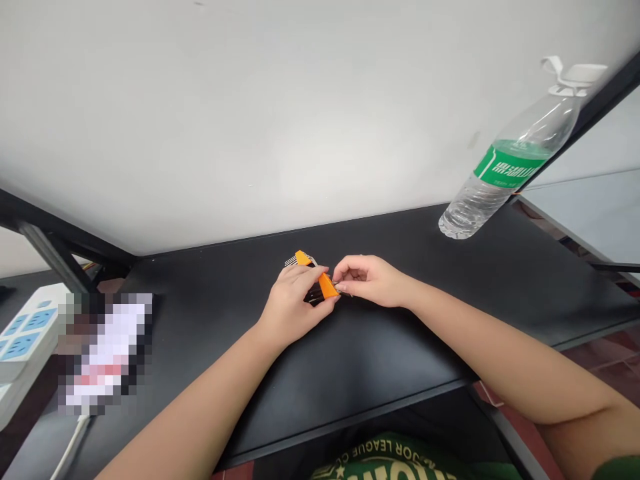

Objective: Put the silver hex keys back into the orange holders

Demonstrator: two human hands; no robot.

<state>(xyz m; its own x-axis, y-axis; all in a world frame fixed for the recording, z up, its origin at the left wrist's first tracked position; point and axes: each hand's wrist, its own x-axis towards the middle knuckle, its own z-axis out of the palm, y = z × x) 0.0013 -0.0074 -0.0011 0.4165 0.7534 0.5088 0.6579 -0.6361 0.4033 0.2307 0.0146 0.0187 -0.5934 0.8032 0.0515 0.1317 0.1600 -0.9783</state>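
Over the middle of the black table, my left hand (293, 293) is closed around a hex key set (329, 287). It has an orange holder, and several thin metal rods stick out at its far left end. My palm and fingers cover much of the set. Just to the right, my right hand (370, 279) is closed in a pinch at the orange end, on a thin piece that looks like one of the hex keys. Its fingertips hide most of that piece. The two hands are close together, nearly touching.
A clear water bottle (517, 163) with a green label stands at the back right by a black frame bar. On the left lies a blurred-out phone-like slab (110, 347) with a white cable (70, 447). Beyond it is a white power strip (33, 333). A pale wall (280, 120) rises behind the table (200, 373).
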